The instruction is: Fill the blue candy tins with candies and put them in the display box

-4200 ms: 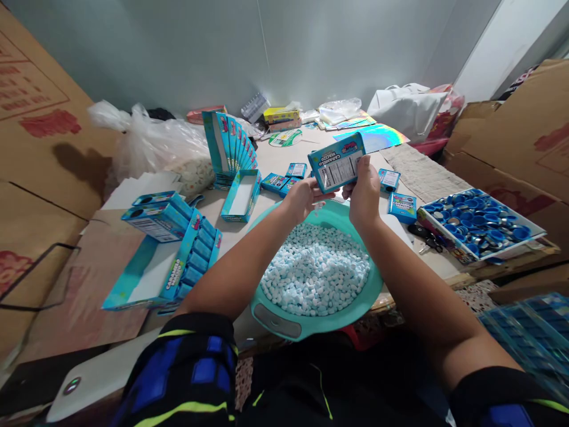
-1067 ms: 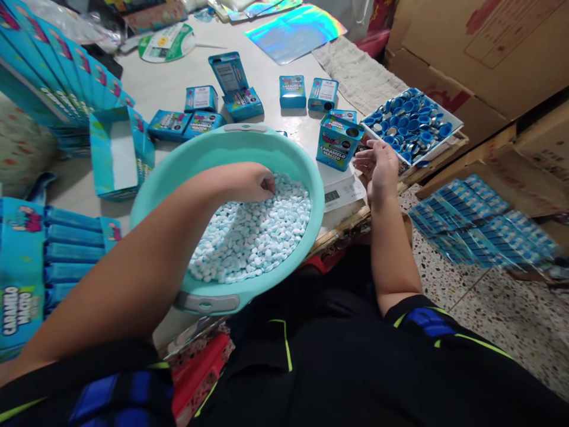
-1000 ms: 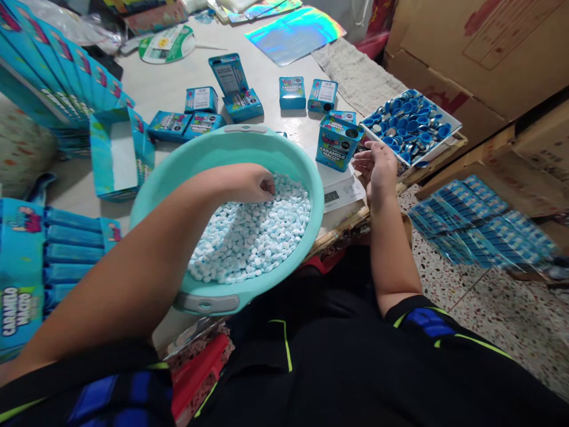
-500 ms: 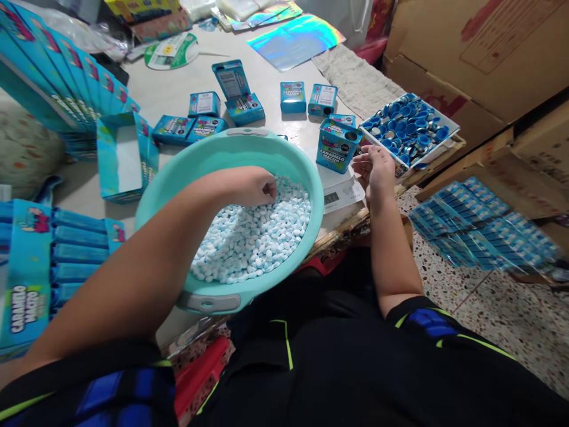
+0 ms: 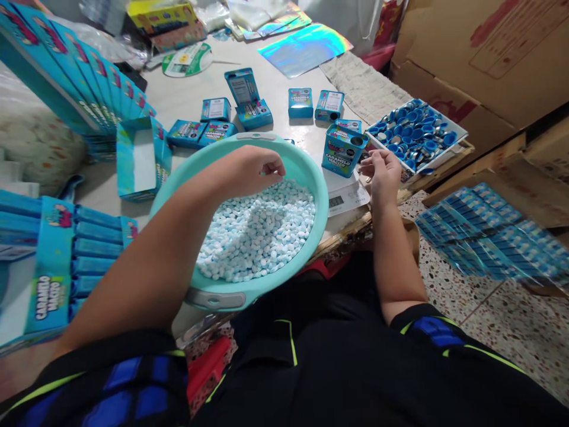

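My left hand hangs just above a heap of small pale blue-and-white candies, which fill a teal plastic basin. Its fingers are drawn together, and whatever they pinch is hidden. My right hand lies open and holds nothing, with its fingertips close to a small teal Caramelo Macizo box. That box stands on a white digital scale, and a round dark opening shows on its top.
Several small teal boxes stand beyond the basin, with open display cartons to the left. A white tray of blue bottle caps sits right of the scale. Cardboard boxes and blue shrink-wrapped packs lie further right, above a speckled floor.
My left hand has lifted from the candy heap with its fingers drawn together. My right hand stays beside the box, and the whole view has shifted slightly.
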`<action>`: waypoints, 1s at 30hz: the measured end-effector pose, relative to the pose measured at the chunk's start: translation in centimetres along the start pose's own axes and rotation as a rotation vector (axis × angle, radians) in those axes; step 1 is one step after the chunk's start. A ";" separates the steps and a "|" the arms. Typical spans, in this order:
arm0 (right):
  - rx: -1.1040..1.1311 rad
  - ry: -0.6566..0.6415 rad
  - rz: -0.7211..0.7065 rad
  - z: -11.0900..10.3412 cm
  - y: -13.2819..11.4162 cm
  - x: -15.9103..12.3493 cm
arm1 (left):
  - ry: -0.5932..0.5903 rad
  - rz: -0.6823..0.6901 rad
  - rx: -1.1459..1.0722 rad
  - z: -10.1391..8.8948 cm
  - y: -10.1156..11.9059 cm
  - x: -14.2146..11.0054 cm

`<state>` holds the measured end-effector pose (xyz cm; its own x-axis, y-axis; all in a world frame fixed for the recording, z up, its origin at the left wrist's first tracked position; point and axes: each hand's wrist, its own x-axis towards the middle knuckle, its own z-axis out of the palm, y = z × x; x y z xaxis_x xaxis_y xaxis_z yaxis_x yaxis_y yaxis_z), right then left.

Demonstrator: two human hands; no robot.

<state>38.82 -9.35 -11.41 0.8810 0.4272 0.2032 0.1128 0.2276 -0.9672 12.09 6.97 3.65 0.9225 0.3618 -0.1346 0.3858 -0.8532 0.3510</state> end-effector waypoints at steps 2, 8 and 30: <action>-0.031 0.029 -0.037 0.0 -0.3 -0.4 | 0.089 -0.013 -0.059 -0.1 0.3 -0.1; -0.223 0.237 -0.477 1.5 -6.1 -6.3 | 0.218 0.089 -0.370 0.0 1.3 -0.5; -0.302 -0.496 -0.696 4.6 -11.6 -9.5 | -0.044 0.094 -0.460 0.0 2.8 -0.9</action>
<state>27.03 -11.99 -1.42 0.2772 0.6229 0.7315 0.7231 0.3661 -0.5857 12.35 4.30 4.79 0.9567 0.2661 -0.1177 0.2639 -0.6232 0.7362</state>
